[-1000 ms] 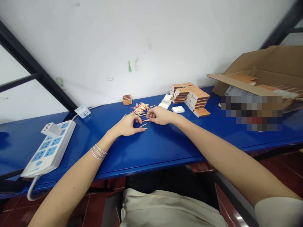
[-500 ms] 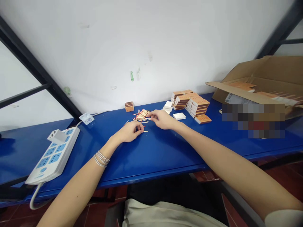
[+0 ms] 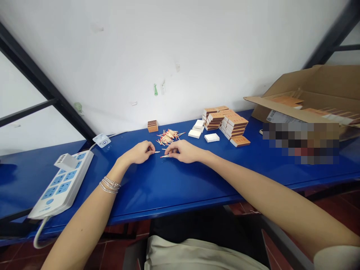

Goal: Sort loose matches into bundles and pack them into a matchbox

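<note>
Loose wooden matchsticks with red heads lie in a small heap (image 3: 168, 137) on the blue table (image 3: 180, 183). My left hand (image 3: 137, 153) rests just left of the heap's front, and a matchstick (image 3: 156, 152) juts from its fingertips. My right hand (image 3: 181, 151) is bent down over another red-headed matchstick (image 3: 165, 156), which sticks out from under its fingers. The two hands are close but apart. A few single matchsticks lie between them.
Stacks of orange matchboxes (image 3: 233, 125) and white inner trays (image 3: 194, 134) stand behind my right hand. A small matchbox tray (image 3: 152, 126) sits by the wall. A power strip (image 3: 63, 183) lies at left; an open cardboard box (image 3: 303, 93) stands at right.
My left hand has moved left, away from the heap. My right hand has come down and left, over the loose matchsticks. The camera view has shifted only slightly.
</note>
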